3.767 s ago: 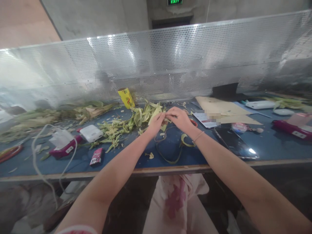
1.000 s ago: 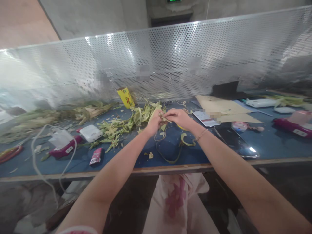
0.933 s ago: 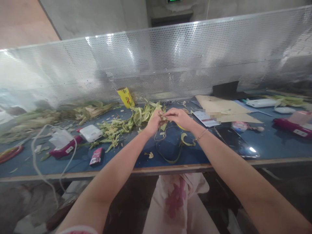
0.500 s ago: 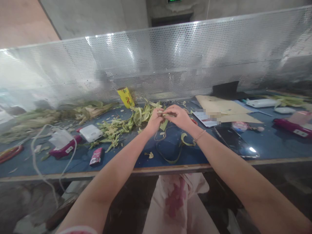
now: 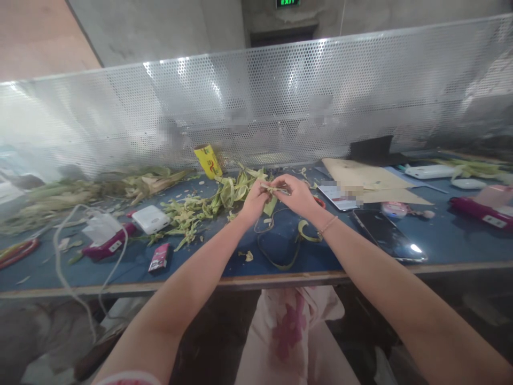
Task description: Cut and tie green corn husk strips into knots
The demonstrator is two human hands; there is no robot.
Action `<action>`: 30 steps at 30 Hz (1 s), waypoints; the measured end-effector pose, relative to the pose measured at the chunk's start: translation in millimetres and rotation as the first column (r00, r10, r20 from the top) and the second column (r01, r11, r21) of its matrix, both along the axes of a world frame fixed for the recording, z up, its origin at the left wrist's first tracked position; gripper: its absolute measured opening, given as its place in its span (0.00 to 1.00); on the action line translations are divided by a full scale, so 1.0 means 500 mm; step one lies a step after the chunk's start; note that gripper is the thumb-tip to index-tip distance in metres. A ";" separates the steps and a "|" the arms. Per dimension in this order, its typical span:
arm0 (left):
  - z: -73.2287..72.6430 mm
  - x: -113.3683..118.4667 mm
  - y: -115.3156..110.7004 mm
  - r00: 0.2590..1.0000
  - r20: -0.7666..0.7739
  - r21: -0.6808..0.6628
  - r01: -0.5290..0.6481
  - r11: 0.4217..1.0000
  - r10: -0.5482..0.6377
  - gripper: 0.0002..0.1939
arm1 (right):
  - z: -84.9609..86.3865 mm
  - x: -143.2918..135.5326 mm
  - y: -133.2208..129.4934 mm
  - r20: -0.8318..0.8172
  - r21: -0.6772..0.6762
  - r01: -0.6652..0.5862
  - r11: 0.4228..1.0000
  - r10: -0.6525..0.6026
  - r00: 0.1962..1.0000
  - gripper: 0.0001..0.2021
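Observation:
My left hand (image 5: 255,202) and my right hand (image 5: 298,197) meet above the blue table, fingertips pinched close together. Between them is a narrow pale green plant strip (image 5: 274,189), gripped from both sides. A wider green leaf piece (image 5: 270,206) shows just beneath the fingers. Left of my hands lies a heap of twisted green leaves (image 5: 234,192), with small shredded bits (image 5: 186,216) beside it. A thin dark green strip (image 5: 282,266) loops on the table below my wrists, and a curled pale peel (image 5: 306,231) lies near my right wrist.
A yellow tube (image 5: 208,161) stands behind the leaves. On the left are a white case (image 5: 150,219), a small pink box (image 5: 159,258) and a purple power strip (image 5: 106,247) with a white cable. A phone (image 5: 388,235) and brown paper (image 5: 368,179) lie right. A perforated metal screen (image 5: 264,101) rises behind.
My hands stay nearly in the same place, with the strip between the fingers turned slightly and showing more to the right. The view has tilted up a little.

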State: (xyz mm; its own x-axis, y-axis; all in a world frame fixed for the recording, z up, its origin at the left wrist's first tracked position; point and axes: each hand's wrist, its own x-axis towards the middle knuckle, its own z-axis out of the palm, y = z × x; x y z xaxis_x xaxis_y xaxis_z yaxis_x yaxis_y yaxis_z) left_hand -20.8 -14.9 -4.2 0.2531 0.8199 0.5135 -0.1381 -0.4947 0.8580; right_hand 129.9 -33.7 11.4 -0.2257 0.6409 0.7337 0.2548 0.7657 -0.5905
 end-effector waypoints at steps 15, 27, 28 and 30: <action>0.022 0.003 -0.032 0.996 -0.077 0.043 -0.044 0.998 0.047 0.12 | -0.005 -0.001 0.003 -0.073 0.077 -0.015 0.997 0.021 0.997 0.11; 0.014 -0.018 -0.045 0.882 -0.239 0.558 -0.218 0.801 0.407 0.10 | 0.016 0.010 -0.006 -0.098 -0.018 -0.052 0.998 0.050 0.994 0.07; 0.013 -0.020 -0.045 0.875 -0.227 0.597 -0.222 0.771 0.427 0.10 | 0.016 0.009 -0.008 -0.096 -0.010 -0.045 0.999 0.043 0.994 0.07; 0.011 -0.021 -0.045 0.869 -0.201 0.656 -0.224 0.721 0.453 0.10 | 0.015 0.006 -0.010 -0.074 0.022 -0.037 0.999 0.038 0.997 0.05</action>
